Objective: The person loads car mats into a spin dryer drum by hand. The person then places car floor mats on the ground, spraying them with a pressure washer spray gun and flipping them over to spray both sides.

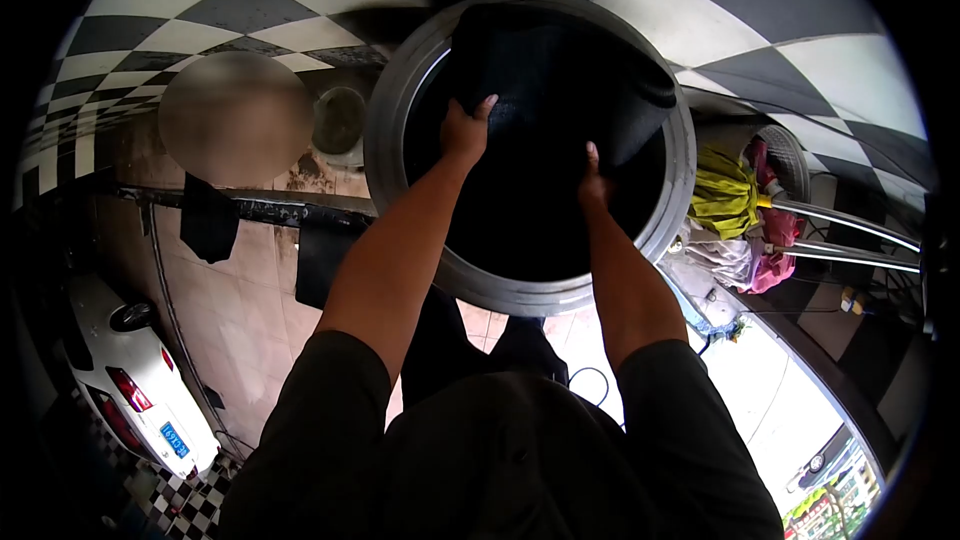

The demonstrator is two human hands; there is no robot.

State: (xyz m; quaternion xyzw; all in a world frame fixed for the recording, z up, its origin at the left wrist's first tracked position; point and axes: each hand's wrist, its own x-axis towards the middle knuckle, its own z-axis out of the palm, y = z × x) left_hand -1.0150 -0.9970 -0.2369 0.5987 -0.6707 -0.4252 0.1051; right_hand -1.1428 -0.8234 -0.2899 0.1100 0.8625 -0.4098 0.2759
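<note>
Dark short-sleeved shirt (pixel 520 450) nearest. Left hand (pixel 466 130), right hand (pixel 596 182) set apart at black flexible sheet (pixel 545 90) inside round grey metal drum (pixel 520 297); fingers hidden, can't tell if clamped. Wide spacing probably balances sheet.

I count my two hands (pixel 467 132), one round grey-rimmed tub (pixel 679 155), dark material (pixel 535 80) in pieces I cannot number, two hanging dark cloths (pixel 209 222), one yellow-green mop head (pixel 724 190), at least two metal poles (pixel 850 221) and one white car (pixel 140 370) at my left.
</note>
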